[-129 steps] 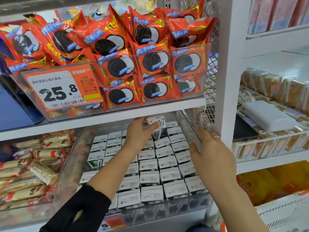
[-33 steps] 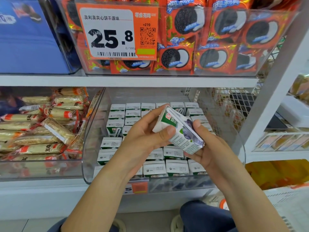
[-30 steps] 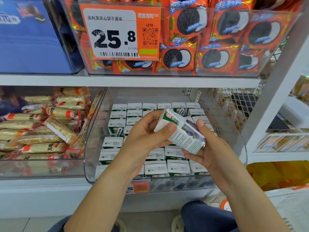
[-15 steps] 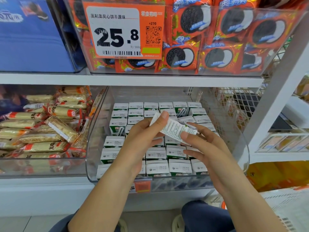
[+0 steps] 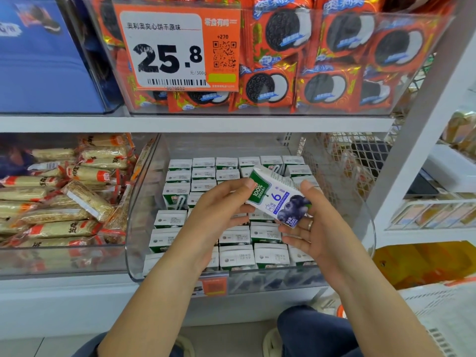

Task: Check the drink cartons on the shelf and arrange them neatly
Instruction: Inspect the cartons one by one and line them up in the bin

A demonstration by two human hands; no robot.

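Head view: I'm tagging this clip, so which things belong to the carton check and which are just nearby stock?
Part of the job:
held carton
left hand
right hand
shelved cartons
clear bin

Just nearby:
cookie packs
price tag
wafer bars
blue box

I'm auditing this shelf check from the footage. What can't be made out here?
Head view only:
- Held carton: its date print faces away; small label text is blurred.
- Cartons in the bin: top print too small to read; several hidden behind the left hand and right hand.
- Lower price tag: mostly covered by the left forearm.
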